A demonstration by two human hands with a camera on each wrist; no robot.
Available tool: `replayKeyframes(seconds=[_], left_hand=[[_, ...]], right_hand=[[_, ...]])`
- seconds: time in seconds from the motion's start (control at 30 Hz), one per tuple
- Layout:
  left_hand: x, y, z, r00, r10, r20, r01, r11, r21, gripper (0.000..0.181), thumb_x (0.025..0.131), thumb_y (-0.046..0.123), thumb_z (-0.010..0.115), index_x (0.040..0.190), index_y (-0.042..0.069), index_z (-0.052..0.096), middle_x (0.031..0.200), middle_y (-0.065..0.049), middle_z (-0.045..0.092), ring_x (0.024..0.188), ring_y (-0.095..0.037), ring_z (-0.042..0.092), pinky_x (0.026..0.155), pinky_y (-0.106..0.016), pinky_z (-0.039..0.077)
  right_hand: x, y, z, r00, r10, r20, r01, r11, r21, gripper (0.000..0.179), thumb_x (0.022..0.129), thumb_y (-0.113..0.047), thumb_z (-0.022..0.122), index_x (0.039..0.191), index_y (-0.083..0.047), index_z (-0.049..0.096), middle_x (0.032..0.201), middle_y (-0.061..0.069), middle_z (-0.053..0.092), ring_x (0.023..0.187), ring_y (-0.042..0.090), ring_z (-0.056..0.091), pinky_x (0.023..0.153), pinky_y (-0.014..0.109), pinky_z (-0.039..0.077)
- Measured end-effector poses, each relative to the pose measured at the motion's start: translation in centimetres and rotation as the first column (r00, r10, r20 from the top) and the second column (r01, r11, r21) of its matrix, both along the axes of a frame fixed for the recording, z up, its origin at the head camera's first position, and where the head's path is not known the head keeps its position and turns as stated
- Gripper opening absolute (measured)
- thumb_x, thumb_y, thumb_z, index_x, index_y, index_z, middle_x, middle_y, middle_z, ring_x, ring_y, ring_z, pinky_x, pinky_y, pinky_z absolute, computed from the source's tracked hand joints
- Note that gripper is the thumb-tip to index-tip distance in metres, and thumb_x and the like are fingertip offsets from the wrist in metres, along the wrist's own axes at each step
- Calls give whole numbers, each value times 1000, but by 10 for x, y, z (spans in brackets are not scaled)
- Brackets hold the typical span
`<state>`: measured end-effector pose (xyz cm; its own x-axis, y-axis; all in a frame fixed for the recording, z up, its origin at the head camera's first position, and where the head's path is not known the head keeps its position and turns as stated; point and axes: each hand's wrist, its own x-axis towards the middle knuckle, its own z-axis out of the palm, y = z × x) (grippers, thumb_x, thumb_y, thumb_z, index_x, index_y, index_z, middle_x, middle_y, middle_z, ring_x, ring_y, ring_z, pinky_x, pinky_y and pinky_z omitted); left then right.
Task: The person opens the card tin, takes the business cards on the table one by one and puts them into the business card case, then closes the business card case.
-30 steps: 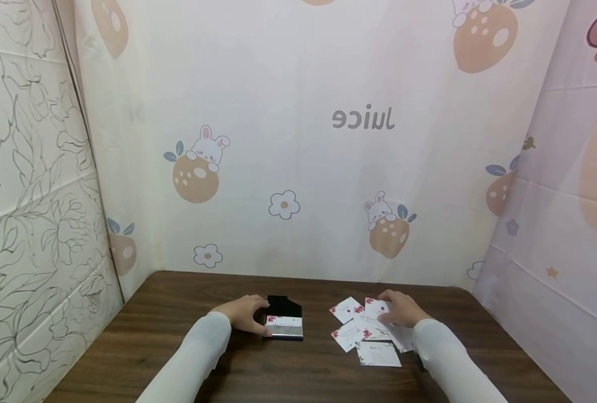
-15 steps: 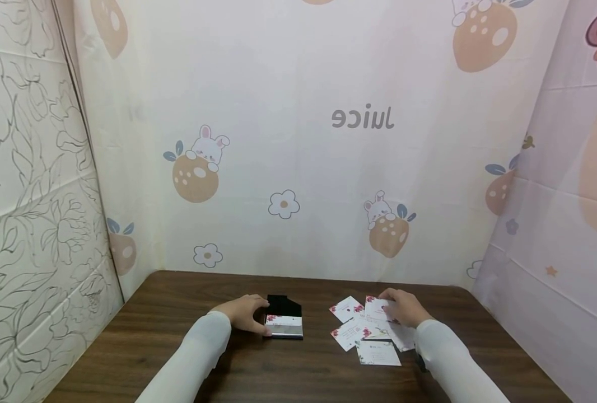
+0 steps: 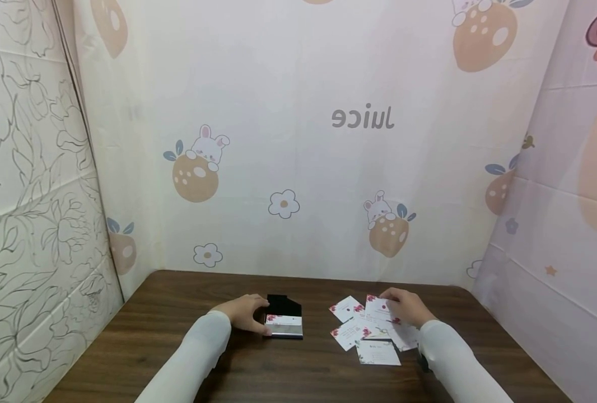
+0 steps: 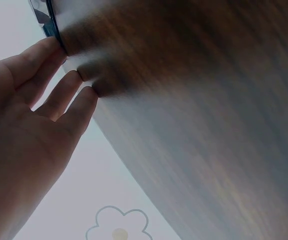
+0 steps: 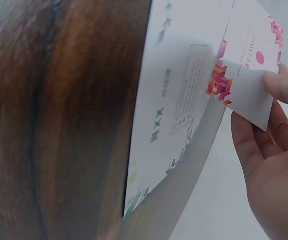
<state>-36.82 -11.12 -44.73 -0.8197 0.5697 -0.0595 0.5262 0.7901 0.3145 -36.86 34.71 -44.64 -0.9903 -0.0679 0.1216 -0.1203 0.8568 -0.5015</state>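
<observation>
My left hand (image 3: 240, 313) holds the left side of an open business card case (image 3: 287, 330), thumb at the near corner and a finger farther back. The case has a black raised lid and a white card with pink flowers inside. In the left wrist view only an edge of the case (image 4: 50, 25) shows beside the fingertips. My right hand (image 3: 408, 308) pinches a white business card (image 5: 251, 70) with pink and orange print, thumb on top and fingers beneath. That card lies over a loose spread of several business cards (image 3: 349, 334) on the right.
A card with green leaf print (image 3: 379, 354) lies nearest me at the spread's front. Something dark shows by the right wrist. The brown wooden table (image 3: 218, 366) ends at a patterned cloth wall (image 3: 298, 246), with more cloth on both sides.
My right hand has shifted slightly right, and its thumb has drawn back over the cards, uncovering more of them. The left hand and the card case stay as they were.
</observation>
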Motion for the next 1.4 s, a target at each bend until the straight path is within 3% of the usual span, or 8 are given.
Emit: replayKeyframes(seconds=[0.17,0.47,0.87,1.4], left_hand=[[3,0,0,1000,0,3,0,1000,6,75,81,51,79,138,5,58,142,-11,53,134,-29,46,109,-47,39],[4,-1,1,1000,-6,-1,6,1000,9,75,81,50,79,137,4,58,141,-11,54,133,-29,47,109,-47,40],[3,-1,-2,1000,8,1,-8,1000,4,75,81,51,79,137,5,59,141,-10,54,134,-29,47,108,-46,40],[1,0,-1,1000,11,-5,-11,1000,1,76,81,53,78,138,7,58,143,-10,53,135,-30,45,109,-47,39]], right_hand=[[-1,5,-1,1000,10,10,-10,1000,-14,19,101,-11,57,114,-14,70,120,15,65,106,34,59,89,65,45],[0,6,2,1000,19,9,-19,999,-34,18,101,-16,58,115,-16,70,119,11,66,101,29,60,88,65,46],[1,-32,12,998,68,-18,-69,995,-67,17,100,-14,61,112,-17,72,118,8,67,102,27,62,93,60,48],[-5,-95,28,958,278,-75,-284,955,-86,17,100,-8,61,106,-18,73,106,-2,69,92,16,60,85,44,52]])
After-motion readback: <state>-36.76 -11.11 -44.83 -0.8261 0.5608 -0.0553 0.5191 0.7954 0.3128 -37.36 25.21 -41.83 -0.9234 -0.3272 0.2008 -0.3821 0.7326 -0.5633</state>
